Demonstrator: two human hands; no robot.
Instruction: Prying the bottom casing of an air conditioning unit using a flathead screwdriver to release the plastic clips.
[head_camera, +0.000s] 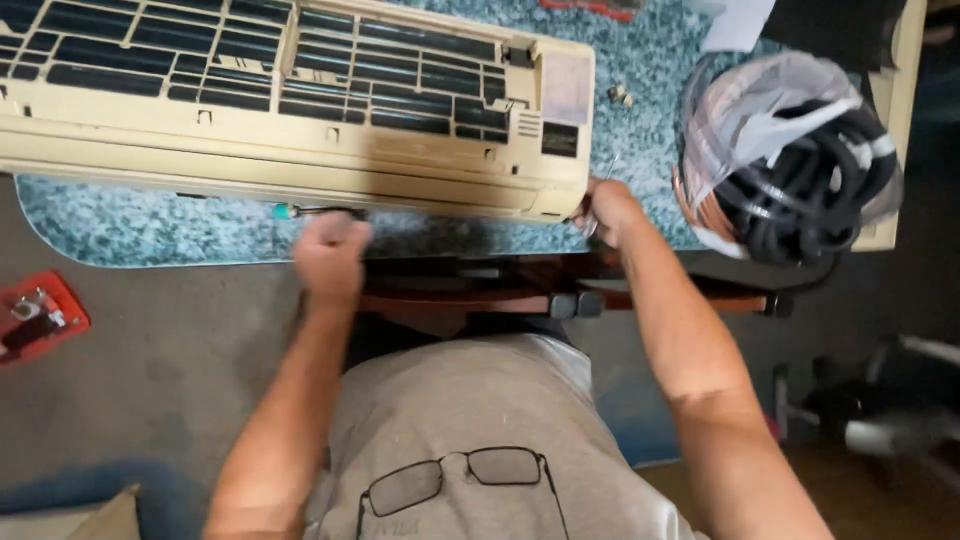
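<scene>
A yellowed beige air-conditioner indoor unit (300, 150) with dark louvred grilles lies flat on a blue speckled tabletop (150, 225). My left hand (330, 255) is closed in a fist at the unit's front edge, on a screwdriver whose green-tipped handle (285, 212) pokes out to the left. My right hand (605, 208) presses against the unit's right front corner with a small metal piece between its fingers; what that piece is I cannot tell.
A coil of black insulated hose and copper pipe in clear plastic (790, 165) sits at the table's right end. Two small screws (622, 96) lie beside the unit. A red tray with small parts (35, 318) rests on the floor at left. Glasses (455, 480) hang on my shirt.
</scene>
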